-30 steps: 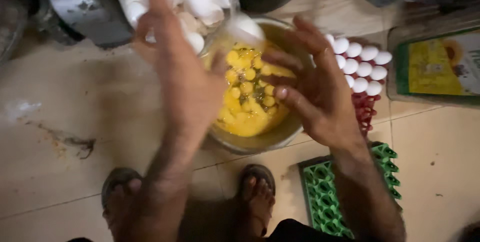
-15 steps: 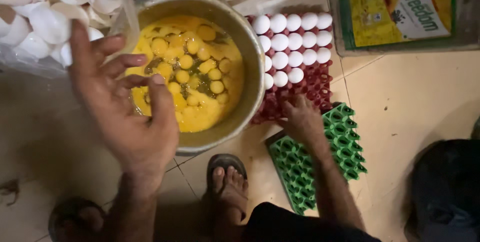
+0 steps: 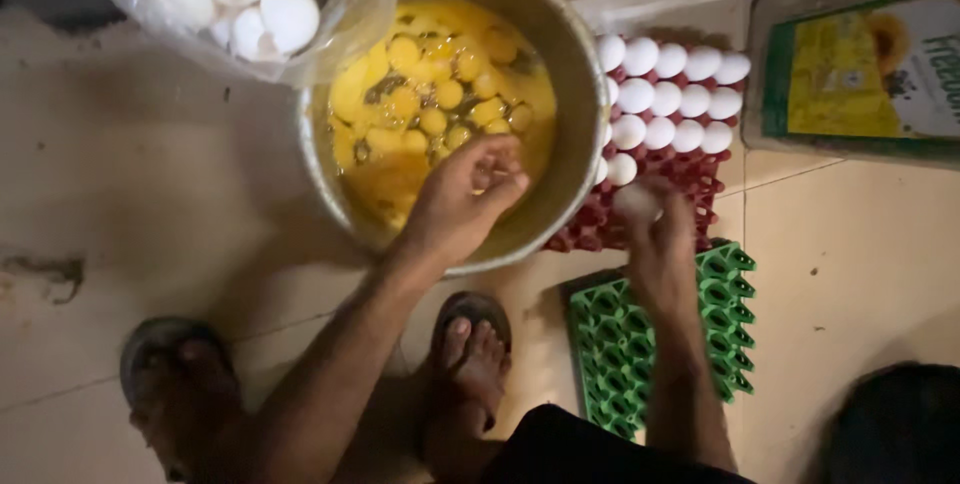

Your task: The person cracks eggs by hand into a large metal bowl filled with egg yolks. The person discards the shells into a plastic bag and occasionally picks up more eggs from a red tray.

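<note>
Yellow yolks crowd the steel pot [image 3: 585,94], and the left hand [image 3: 462,199] hangs right over its near rim, fingers curled in tight; whether they pinch a bit of shell, I cannot tell. Off to its right, the right hand [image 3: 655,234] closes around a white egg [image 3: 634,202] above the red tray [image 3: 690,179], with the remaining white eggs [image 3: 668,99] just beyond its fingertips. Below that wrist sits a green tray [image 3: 620,344]. Up beyond the left hand, a clear bag of shells [image 3: 250,9] leans against the pot. Sandalled feet [image 3: 470,354] stand on the tile.
</note>
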